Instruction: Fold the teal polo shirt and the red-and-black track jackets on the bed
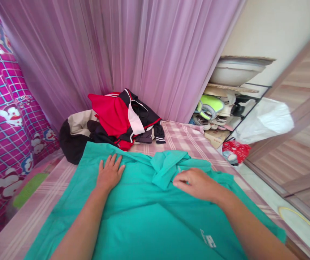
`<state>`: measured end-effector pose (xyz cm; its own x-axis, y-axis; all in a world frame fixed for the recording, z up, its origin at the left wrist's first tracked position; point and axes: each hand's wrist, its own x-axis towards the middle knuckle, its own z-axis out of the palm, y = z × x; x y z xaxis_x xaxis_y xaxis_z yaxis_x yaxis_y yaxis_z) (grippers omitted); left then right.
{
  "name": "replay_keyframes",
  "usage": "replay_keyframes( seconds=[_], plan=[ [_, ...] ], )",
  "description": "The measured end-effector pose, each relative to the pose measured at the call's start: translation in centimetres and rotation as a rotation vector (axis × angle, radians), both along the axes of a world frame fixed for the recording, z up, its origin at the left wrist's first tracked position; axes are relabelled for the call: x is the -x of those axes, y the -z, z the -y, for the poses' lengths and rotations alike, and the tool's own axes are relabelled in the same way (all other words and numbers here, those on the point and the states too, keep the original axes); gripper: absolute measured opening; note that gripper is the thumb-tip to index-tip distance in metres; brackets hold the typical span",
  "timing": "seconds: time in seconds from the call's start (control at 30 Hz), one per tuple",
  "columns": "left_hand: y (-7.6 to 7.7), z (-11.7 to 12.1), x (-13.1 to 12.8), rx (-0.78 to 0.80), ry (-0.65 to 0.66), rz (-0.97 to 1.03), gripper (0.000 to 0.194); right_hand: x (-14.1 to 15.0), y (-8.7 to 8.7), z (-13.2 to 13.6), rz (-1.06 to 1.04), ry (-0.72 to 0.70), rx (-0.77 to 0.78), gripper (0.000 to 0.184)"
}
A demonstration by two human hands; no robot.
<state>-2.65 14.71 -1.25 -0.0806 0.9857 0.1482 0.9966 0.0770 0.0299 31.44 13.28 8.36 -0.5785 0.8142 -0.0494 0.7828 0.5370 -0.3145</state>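
Teal shirt (144,224): likely light, limp; grip far edge (97,147). Left hand (110,174) fingers spread; right hand (195,183) curled, pinch unclear.

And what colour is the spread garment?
The garment is teal green, clearest in the head view.

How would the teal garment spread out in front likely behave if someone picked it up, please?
The teal garment would probably hang floppy, since it creases softly and bunches near the right hand. Its fabric looks fairly thin, suggesting it may be light for its size.
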Motion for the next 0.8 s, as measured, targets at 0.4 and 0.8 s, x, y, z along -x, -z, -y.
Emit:
replay_keyframes(
  seconds=[0.4,0.8],
  plan=[
    [-0.3,0.0,-0.1,0.044,0.000,0.003,0.059,0.6,-0.6,-11.9,0.046,0.364,0.248,0.031],
    [0.0,0.0,0.1,0.006,0.015,0.020,0.058,1.7,-9.4,-22.8,0.079,0.477,-0.538,0.073]
  ],
)
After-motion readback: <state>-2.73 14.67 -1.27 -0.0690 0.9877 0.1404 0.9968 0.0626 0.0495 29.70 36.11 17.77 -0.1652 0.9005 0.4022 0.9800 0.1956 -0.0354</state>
